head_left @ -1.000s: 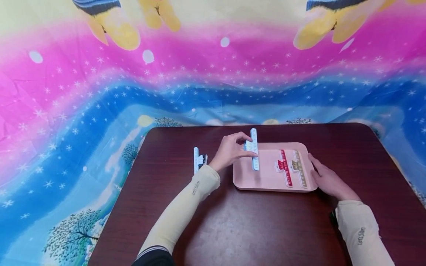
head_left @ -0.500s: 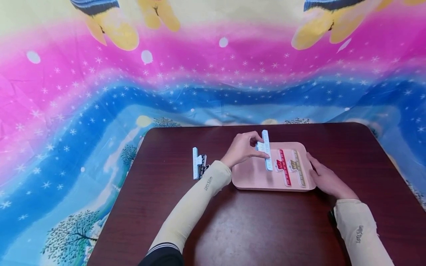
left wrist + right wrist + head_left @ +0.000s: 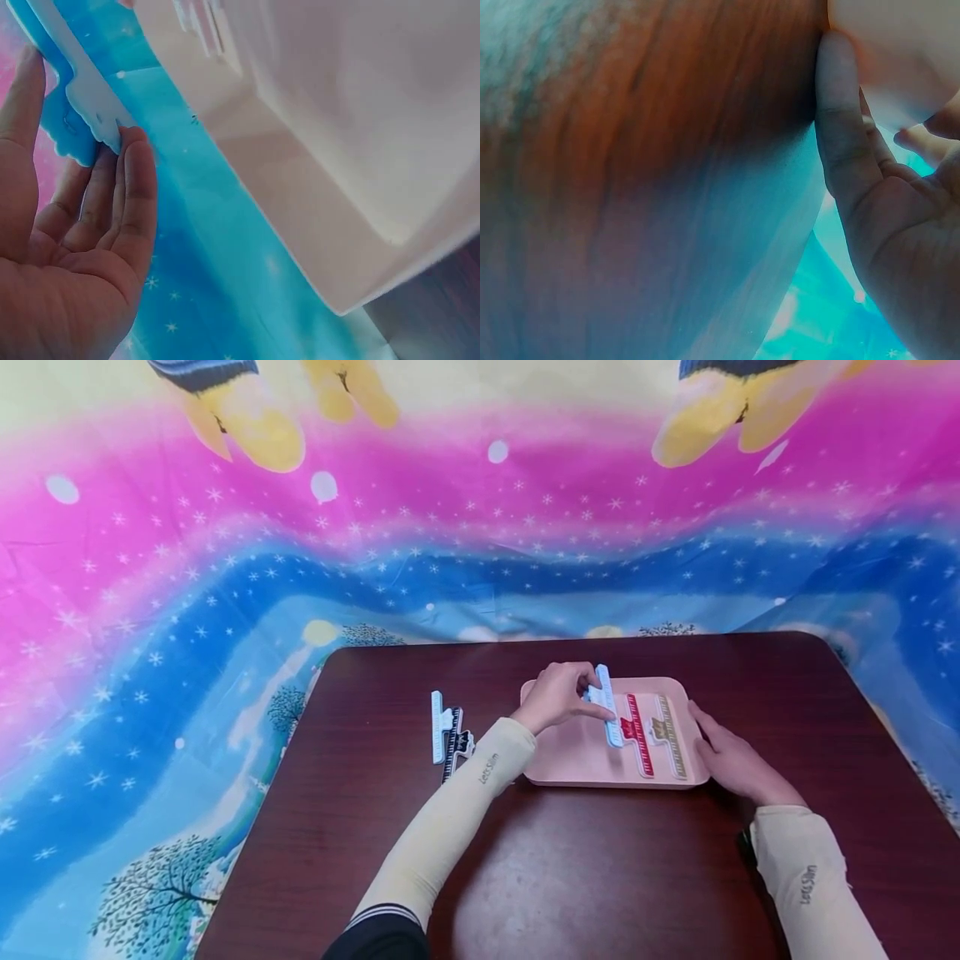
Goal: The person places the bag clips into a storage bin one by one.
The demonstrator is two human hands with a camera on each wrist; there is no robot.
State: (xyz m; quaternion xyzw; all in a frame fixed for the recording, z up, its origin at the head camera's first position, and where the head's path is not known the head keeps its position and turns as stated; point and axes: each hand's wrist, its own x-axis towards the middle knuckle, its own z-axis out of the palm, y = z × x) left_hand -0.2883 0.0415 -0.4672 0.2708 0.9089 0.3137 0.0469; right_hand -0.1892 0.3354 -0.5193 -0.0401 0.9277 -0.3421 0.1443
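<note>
My left hand point(image 3: 553, 697) pinches a light blue clip with piano-key markings point(image 3: 607, 697) between thumb and fingers. It hangs over the pink tray point(image 3: 566, 762), slightly tilted, just left of a red clip point(image 3: 640, 742). Beyond the red one, a gold clip point(image 3: 670, 739) lies in the tray's right part. In the left wrist view the blue clip point(image 3: 90, 90) shows its wavy-edged handle between the fingers. My right hand point(image 3: 738, 766) rests against the tray's right side; the right wrist view shows straight fingers point(image 3: 838, 97) touching the tray wall point(image 3: 892, 67).
Left of the tray, a pale blue clip point(image 3: 437, 727) and a black clip point(image 3: 452, 745) lie side by side on the dark brown table point(image 3: 570, 868); my left sleeve passes close to the black one. A colourful printed cloth point(image 3: 480, 527) hangs behind the table.
My left hand has carried the blue clip rightward over the tray, then a little lower, close to the red clip. The black clip on the table is less covered. My right hand stays at the tray.
</note>
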